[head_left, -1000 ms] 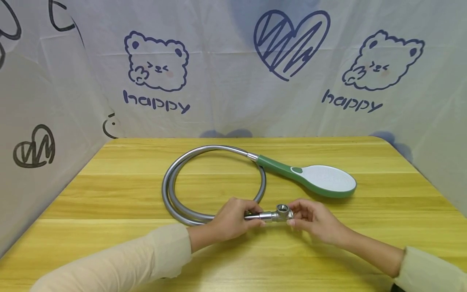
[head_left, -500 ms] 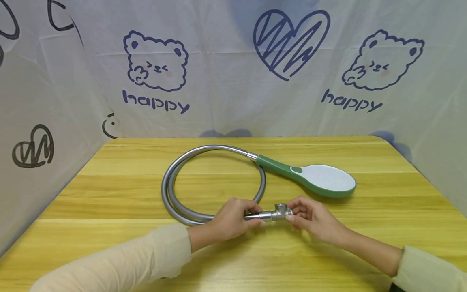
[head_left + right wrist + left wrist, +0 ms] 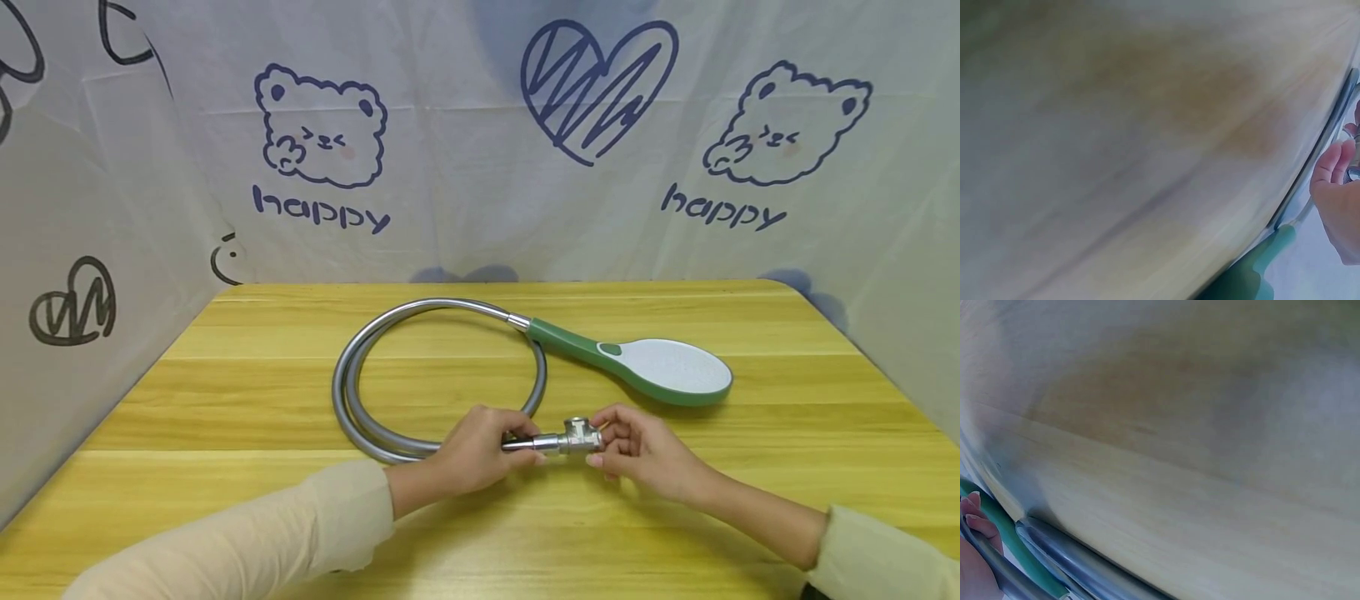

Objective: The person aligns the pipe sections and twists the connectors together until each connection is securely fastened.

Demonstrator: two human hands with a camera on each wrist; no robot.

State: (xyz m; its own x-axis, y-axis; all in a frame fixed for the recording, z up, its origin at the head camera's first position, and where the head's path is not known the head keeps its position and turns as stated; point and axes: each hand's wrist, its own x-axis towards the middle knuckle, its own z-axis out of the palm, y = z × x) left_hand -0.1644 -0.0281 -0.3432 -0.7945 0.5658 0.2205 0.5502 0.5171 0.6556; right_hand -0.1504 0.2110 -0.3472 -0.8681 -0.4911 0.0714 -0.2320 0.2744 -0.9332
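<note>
In the head view my left hand (image 3: 476, 450) grips the end of a grey shower hose (image 3: 337, 383) just behind its chrome nut (image 3: 546, 443). A silvery metal tee fitting (image 3: 579, 435) sits at that nut, in line with the hose, its side port pointing up and away. My right hand (image 3: 648, 450) pinches the tee's right end between thumb and fingers. Part of the left hand (image 3: 979, 550) and the hose (image 3: 1085, 562) show at the lower left of the left wrist view. The right hand (image 3: 1338, 200) appears at the right edge of the right wrist view.
Behind the hands, a green handheld shower head (image 3: 678, 367) with a white face lies on the wooden table (image 3: 225, 500), joined to the coiled hose. A white cloth (image 3: 465, 192) with drawn bears and hearts hangs beyond the table's back edge.
The tee fitting has turned about the hose's line, its round port rolling from facing the head camera to pointing away. My right fingers have shifted slightly; the left hand has stayed put.
</note>
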